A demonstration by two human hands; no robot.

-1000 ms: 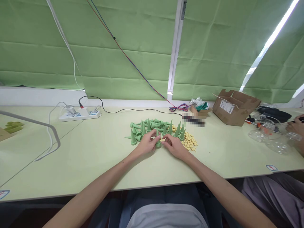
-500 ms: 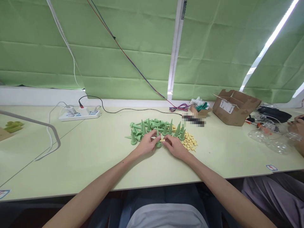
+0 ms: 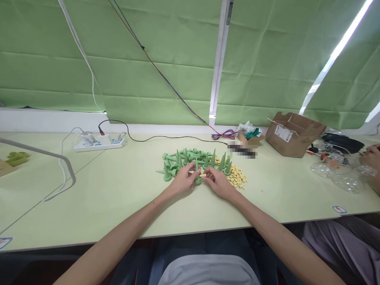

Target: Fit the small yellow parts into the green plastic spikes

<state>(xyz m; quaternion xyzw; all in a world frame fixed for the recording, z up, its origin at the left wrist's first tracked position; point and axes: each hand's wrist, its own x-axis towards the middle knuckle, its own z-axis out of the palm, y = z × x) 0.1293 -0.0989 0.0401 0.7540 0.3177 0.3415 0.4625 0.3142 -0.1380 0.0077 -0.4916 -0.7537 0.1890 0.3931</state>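
My left hand point(image 3: 185, 177) is closed around a green plastic spike point(image 3: 197, 166), which stands point up with its wider base near the table. In the fingertips of my right hand point(image 3: 219, 181) is a small yellow plastic piece point(image 3: 203, 175), held against or right beside the spike; whether the two touch I cannot tell. Behind my hands lies a heap of green spikes point(image 3: 170, 160), some upright and others on their sides. A pile of small yellow pieces point(image 3: 237, 177) spreads to the right of my right hand.
A white power strip point(image 3: 99, 144) sits at the back left, with a black cable running right. An open cardboard box point(image 3: 292, 134) stands at the back right, near clear plastic pieces point(image 3: 346, 178). Another person's hand point(image 3: 371, 156) shows at the far right edge.
Both hands keep nearly the same place and grip. The yellow piece has barely shifted beside the green spike.
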